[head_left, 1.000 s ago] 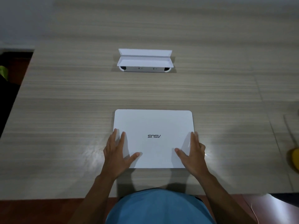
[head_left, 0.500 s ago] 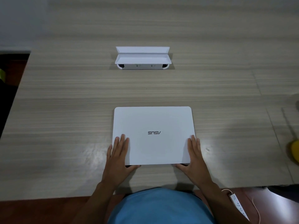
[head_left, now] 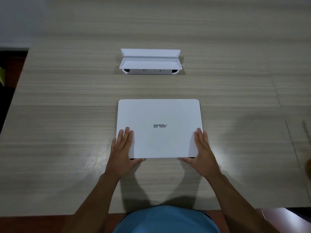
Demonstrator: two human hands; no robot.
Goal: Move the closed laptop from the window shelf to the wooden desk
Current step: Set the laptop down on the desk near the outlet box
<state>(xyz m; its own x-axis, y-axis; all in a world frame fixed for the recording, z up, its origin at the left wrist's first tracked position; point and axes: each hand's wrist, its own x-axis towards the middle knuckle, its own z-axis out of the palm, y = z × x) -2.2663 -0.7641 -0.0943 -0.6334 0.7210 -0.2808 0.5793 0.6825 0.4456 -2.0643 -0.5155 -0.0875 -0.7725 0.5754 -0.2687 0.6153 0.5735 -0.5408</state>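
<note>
A closed white laptop (head_left: 159, 121) with a dark logo lies flat on the wooden desk (head_left: 67, 125), in front of me. My left hand (head_left: 123, 152) rests on its near left corner, fingers flat on the lid and thumb hooked under the near edge. My right hand (head_left: 202, 153) mirrors it on the near right corner, thumb under the edge as well. Both hands grip the laptop's near corners.
A white open socket box (head_left: 150, 62) with its lid raised sits on the desk beyond the laptop. The desk's left edge drops to a dark floor area (head_left: 8, 68). A seam in the desk (head_left: 292, 145) runs down the right side.
My hands slid back from the lid toward the near corners, thumbs now under the near edge. The laptop has shifted a little farther from me on the desk.
</note>
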